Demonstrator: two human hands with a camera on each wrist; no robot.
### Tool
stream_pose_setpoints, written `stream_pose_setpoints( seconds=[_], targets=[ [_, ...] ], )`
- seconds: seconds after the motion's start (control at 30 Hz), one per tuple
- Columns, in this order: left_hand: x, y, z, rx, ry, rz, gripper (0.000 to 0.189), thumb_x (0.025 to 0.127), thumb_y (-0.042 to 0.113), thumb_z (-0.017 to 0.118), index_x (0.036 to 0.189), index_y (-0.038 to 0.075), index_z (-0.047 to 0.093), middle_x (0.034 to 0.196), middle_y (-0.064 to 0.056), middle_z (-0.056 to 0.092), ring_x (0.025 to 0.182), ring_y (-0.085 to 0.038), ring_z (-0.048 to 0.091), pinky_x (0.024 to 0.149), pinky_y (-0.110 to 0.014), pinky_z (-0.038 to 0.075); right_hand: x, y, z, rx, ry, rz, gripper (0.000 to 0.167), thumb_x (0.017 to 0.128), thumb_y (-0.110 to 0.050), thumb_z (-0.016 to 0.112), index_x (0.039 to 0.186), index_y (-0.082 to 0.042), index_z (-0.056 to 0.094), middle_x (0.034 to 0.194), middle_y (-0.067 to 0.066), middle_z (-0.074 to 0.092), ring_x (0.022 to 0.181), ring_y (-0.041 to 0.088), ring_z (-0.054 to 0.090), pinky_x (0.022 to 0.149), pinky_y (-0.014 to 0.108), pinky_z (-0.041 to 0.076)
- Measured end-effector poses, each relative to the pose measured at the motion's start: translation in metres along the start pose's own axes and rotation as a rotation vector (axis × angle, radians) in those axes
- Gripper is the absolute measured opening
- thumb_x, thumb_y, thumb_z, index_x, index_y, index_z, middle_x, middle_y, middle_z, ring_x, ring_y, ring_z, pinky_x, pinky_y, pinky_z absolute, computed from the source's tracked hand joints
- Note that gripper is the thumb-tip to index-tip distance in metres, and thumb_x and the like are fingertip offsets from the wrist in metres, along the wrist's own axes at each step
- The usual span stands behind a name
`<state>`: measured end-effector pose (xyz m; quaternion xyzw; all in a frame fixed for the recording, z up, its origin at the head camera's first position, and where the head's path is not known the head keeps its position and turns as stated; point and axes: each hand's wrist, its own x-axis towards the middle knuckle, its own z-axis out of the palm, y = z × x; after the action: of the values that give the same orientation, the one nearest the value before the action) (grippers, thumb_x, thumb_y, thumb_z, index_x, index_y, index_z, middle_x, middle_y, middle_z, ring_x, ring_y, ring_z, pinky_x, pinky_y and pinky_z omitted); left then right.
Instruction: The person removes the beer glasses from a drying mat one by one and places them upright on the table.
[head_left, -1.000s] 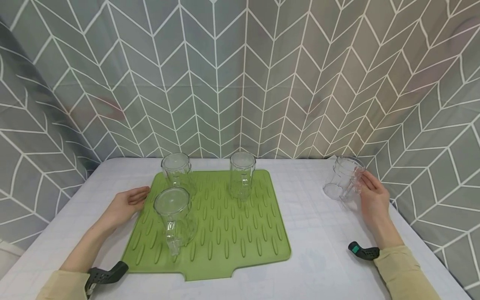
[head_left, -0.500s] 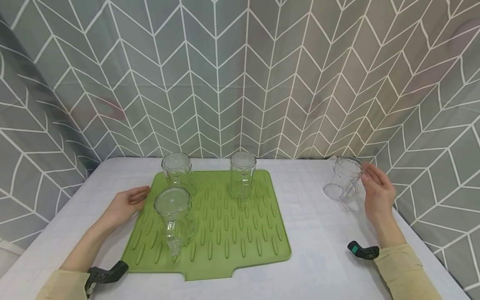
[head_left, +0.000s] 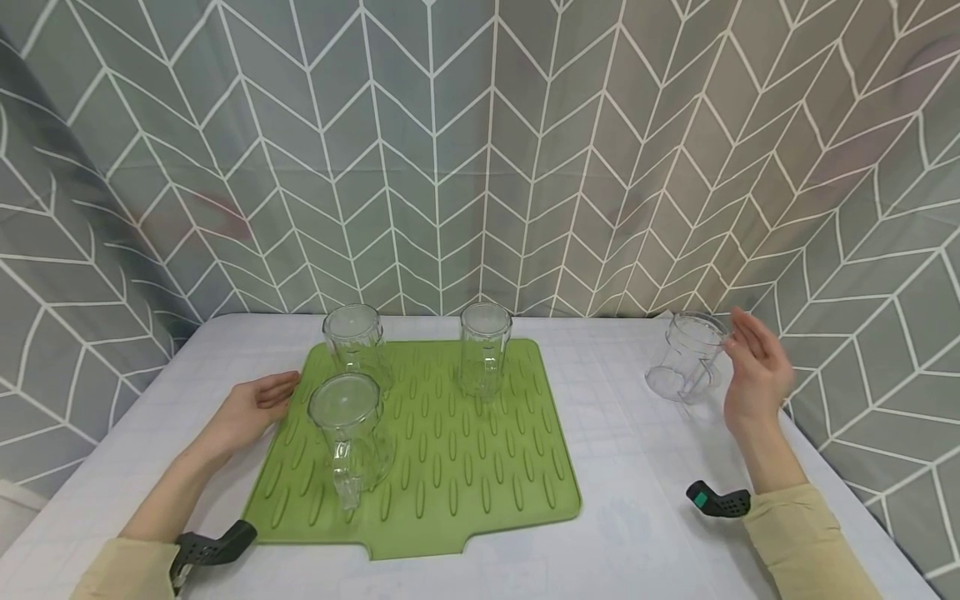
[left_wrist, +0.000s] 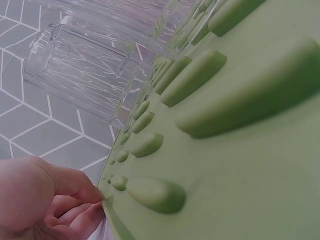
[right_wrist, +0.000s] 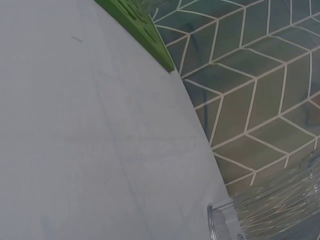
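A green drying mat [head_left: 517, 450] with raised ridges lies on the table. My left hand [head_left: 247, 408] is at its left edge; in the left wrist view, thumb and fingers [left_wrist: 75, 185] pinch that edge. Three clear glass mugs stand on the mat: one at the front left [head_left: 347, 417], another behind it [head_left: 352, 329], and a third at the back right [head_left: 486, 350]. Off the mat, at the far right, stands a fourth glass mug [head_left: 678, 362], tilted-looking in the head view. Beside its rim is my right hand [head_left: 757, 379], fingers extended, gripping nothing.
A white cloth [head_left: 615, 467] covers the table. Grey curtain [head_left: 457, 167] with a white zigzag pattern hangs behind and along both sides, close to the right hand. In the right wrist view, part of the right mug [right_wrist: 280, 205] shows at the lower corner.
My right hand has let go of the right mug's handle, moved up and slightly right, and straightened its fingers. That mug stays in place. The left hand has not visibly moved.
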<state>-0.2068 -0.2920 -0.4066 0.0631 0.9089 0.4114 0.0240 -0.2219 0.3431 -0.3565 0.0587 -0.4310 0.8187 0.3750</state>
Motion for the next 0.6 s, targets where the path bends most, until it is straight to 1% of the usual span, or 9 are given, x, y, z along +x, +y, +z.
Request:
stream_pose_setpoints(
  seconds=[0.2, 0.3, 0.4, 0.47, 0.6],
  targets=[
    [0.001, -0.001, 0.0, 0.0, 0.0, 0.0, 0.057, 0.1, 0.005, 0.055, 0.148, -0.015, 0.032, 0.147, -0.036, 0.04, 0.131, -0.048, 0.049, 0.102, -0.045, 0.047, -0.002, -0.003, 0.006, -0.18, 0.004, -0.007, 0.04, 0.088, 0.02, 0.057, 0.126, 0.008, 0.063, 0.122, 0.006, 0.071, 0.131, 0.019, 0.055, 0.098, 0.018, 0.049],
    [0.001, -0.002, 0.0, 0.002, 0.001, -0.002, 0.057, 0.1, 0.005, 0.055, 0.148, -0.014, 0.031, 0.148, -0.035, 0.039, 0.132, -0.048, 0.049, 0.102, -0.044, 0.047, -0.004, -0.006, 0.009, -0.213, -0.012, -0.018, 0.043, 0.087, 0.02, 0.058, 0.128, 0.006, 0.062, 0.128, 0.008, 0.068, 0.134, 0.019, 0.052, 0.099, 0.018, 0.049],
    [0.002, -0.003, 0.0, 0.003, 0.004, -0.003, 0.057, 0.1, 0.005, 0.055, 0.148, -0.014, 0.031, 0.148, -0.035, 0.039, 0.132, -0.047, 0.049, 0.102, -0.043, 0.047, -0.008, -0.009, 0.015, -0.252, -0.053, -0.039, 0.044, 0.088, 0.019, 0.058, 0.129, 0.006, 0.061, 0.132, 0.01, 0.065, 0.136, 0.02, 0.051, 0.1, 0.019, 0.049],
    [0.002, -0.003, 0.0, 0.005, 0.005, -0.002, 0.057, 0.1, 0.005, 0.055, 0.148, -0.014, 0.031, 0.148, -0.035, 0.04, 0.132, -0.047, 0.049, 0.102, -0.043, 0.048, -0.011, -0.01, 0.019, -0.286, -0.091, -0.054, 0.045, 0.088, 0.018, 0.057, 0.131, 0.006, 0.06, 0.135, 0.011, 0.063, 0.138, 0.02, 0.049, 0.106, 0.019, 0.046],
    [0.002, -0.003, 0.0, 0.009, 0.006, 0.001, 0.057, 0.099, 0.005, 0.055, 0.148, -0.014, 0.032, 0.148, -0.035, 0.04, 0.132, -0.048, 0.049, 0.103, -0.044, 0.047, -0.019, -0.012, 0.025, -0.358, -0.168, -0.077, 0.046, 0.09, 0.016, 0.057, 0.134, 0.003, 0.059, 0.14, 0.009, 0.06, 0.142, 0.02, 0.044, 0.117, 0.025, 0.036]
  ],
)
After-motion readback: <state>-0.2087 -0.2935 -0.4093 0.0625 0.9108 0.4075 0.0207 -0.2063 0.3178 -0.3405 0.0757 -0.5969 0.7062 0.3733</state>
